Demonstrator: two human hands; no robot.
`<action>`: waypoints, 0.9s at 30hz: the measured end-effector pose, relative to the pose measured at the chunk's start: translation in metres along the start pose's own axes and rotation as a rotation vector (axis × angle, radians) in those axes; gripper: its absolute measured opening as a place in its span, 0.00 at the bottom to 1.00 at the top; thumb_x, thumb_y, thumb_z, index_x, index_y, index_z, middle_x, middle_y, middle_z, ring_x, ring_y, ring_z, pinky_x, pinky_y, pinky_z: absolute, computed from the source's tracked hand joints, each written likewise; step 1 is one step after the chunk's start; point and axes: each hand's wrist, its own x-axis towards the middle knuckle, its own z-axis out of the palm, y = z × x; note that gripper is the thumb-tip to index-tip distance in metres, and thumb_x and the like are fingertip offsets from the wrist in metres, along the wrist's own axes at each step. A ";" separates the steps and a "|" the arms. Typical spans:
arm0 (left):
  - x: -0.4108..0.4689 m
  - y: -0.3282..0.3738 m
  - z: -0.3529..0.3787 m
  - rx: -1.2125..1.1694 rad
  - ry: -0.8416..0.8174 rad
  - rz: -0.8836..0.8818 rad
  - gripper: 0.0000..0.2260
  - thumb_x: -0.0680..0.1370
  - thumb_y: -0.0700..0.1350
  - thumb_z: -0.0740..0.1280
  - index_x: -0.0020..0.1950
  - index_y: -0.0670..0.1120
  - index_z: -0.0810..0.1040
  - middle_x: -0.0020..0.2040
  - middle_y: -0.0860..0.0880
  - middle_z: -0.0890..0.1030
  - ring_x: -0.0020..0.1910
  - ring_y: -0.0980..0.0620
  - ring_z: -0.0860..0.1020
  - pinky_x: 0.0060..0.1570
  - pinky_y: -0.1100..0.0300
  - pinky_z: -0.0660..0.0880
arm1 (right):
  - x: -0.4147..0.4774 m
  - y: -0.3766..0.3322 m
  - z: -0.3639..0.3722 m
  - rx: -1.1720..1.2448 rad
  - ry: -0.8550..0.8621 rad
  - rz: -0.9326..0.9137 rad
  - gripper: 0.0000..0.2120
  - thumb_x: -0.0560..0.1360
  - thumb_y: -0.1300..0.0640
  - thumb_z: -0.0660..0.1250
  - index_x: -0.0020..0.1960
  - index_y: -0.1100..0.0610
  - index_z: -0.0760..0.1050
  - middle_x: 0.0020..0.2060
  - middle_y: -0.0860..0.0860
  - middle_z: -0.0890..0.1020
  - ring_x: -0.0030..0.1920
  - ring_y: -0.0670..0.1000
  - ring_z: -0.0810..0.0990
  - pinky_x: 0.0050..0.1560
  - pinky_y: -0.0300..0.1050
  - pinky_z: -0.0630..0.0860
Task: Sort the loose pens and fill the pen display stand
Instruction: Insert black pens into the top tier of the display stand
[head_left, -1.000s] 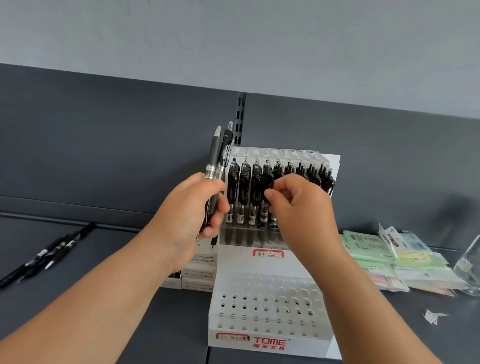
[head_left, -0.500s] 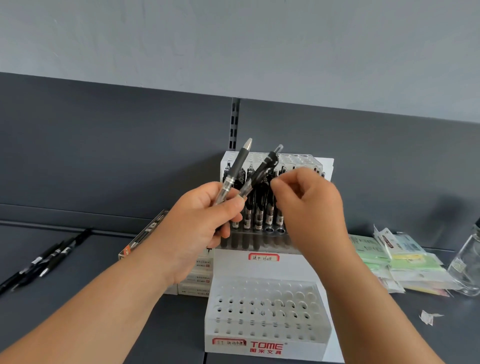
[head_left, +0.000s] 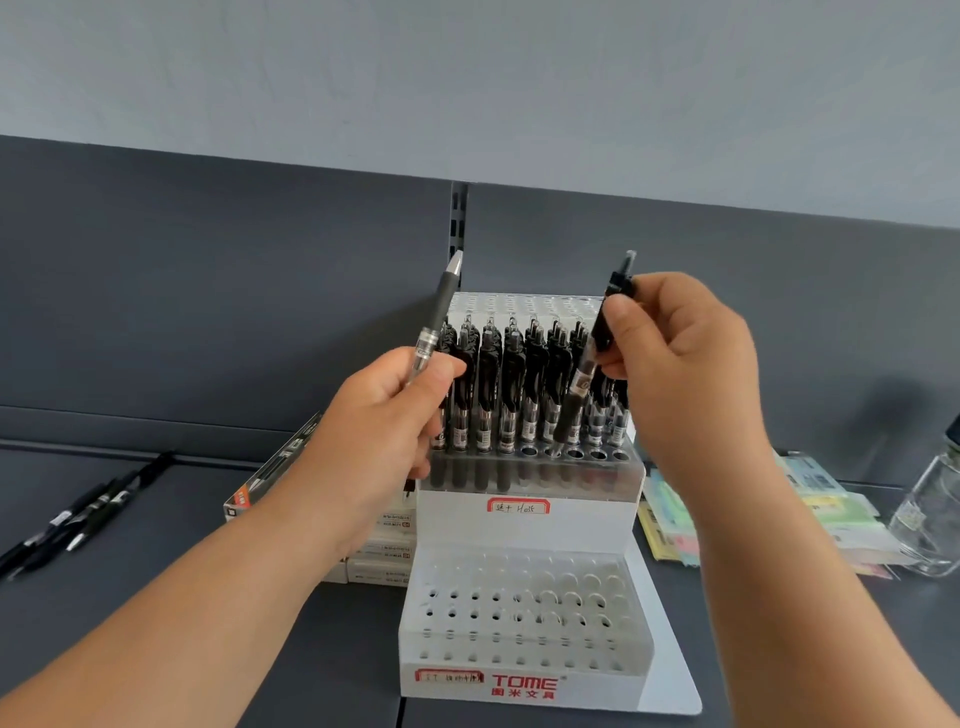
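Pens in both hands.

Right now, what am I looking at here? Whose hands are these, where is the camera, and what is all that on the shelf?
No machine here: a person wears a camera on the head, looking down at both bare hands. The left hand grips one pen, tip up. The right hand lowers another pen toward the white display stand, whose middle tier holds black pens while the front tier's holes are unfilled. Loose pens lie far left, pen boxes beside the stand, paper packets and a glass jar at right.
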 end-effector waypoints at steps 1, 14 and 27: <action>0.000 0.000 0.001 -0.006 -0.003 -0.007 0.08 0.80 0.49 0.61 0.49 0.53 0.80 0.29 0.52 0.67 0.25 0.56 0.64 0.28 0.59 0.68 | -0.001 0.002 0.003 -0.013 -0.008 -0.005 0.06 0.79 0.57 0.63 0.45 0.50 0.76 0.35 0.51 0.82 0.39 0.56 0.81 0.41 0.54 0.79; -0.002 0.002 -0.002 -0.122 -0.030 -0.096 0.08 0.80 0.40 0.56 0.43 0.42 0.70 0.31 0.48 0.73 0.26 0.53 0.66 0.27 0.60 0.65 | -0.018 0.030 0.032 -0.332 -0.130 0.034 0.05 0.77 0.52 0.65 0.45 0.53 0.74 0.27 0.48 0.75 0.26 0.45 0.69 0.32 0.43 0.70; -0.011 0.018 -0.001 -0.212 -0.170 -0.100 0.06 0.77 0.41 0.65 0.39 0.45 0.75 0.29 0.46 0.77 0.26 0.52 0.71 0.27 0.62 0.69 | -0.034 0.011 0.025 -0.422 0.072 -0.535 0.15 0.72 0.66 0.66 0.56 0.55 0.79 0.51 0.45 0.78 0.56 0.44 0.69 0.60 0.40 0.67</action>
